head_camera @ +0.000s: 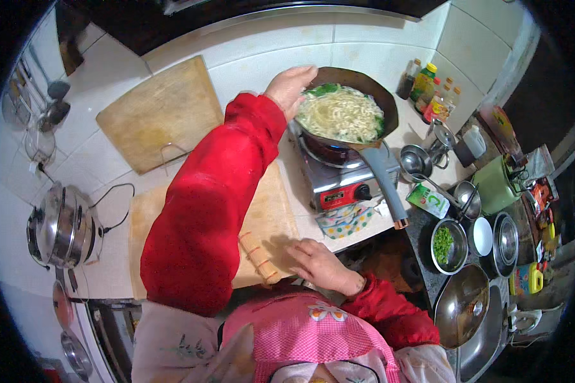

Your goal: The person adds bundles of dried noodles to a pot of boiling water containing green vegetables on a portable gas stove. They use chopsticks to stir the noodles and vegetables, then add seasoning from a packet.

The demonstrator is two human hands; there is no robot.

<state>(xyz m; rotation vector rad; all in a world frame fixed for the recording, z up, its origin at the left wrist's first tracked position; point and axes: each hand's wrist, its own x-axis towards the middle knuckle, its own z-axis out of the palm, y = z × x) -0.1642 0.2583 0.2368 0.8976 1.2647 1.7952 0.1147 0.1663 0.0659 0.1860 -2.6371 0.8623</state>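
At the left rim of a dark octagonal pan (392, 112) is my left hand (290, 88); its fingertips are partly hidden, and whether it grips the rim cannot be told. Pale noodles (340, 112) and leafy greens (327, 89) fill the pan, whose grey handle (382, 174) points towards me. It stands on a portable gas stove (311, 179) with a black knob. Lower down, my right hand (318, 265) is empty, fingers loosely spread, near the edge of a wooden board (273, 206). Just left of it a rolled bamboo mat (258, 256) lies on that board.
Another wooden board (163, 115) leans on the tiled wall. A steel electric pot (69, 225) stands left. Sauce bottles (424, 84) are at the back right. Along the right side are a steel bowl of chopped greens (443, 245), a white bowl (482, 237) and a wok (461, 306) by the sink.
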